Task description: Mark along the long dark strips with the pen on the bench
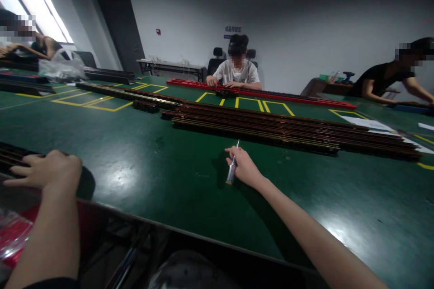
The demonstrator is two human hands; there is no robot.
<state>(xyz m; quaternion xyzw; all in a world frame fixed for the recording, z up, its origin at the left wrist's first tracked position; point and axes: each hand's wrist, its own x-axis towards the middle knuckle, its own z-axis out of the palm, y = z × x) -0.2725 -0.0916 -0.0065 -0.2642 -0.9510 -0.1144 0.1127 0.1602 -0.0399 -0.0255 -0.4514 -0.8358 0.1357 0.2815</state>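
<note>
My right hand point(241, 165) is closed around a slim silvery tool point(231, 171) with a narrow pointed tip. Its exact kind is unclear. The index finger points left, and the hand is just above the green table, in front of a stack of long dark metal-like strips point(257, 128) with reddish and gold edges. At the left edge, my left hand point(50, 169) is spread open over another bundle of long dark strips point(10, 158). Its fingers lie over the bundle, which runs out of view; firm contact cannot be made out.
The green table point(152, 167) bears yellow tape outlines. A long red rail point(305, 100) lies near a person point(237, 72) seated opposite. Another person works at each side. Papers point(369, 123) lie at right, a plastic bag point(63, 67) at back left. Red wrapped material point(15, 235) sits below the table edge.
</note>
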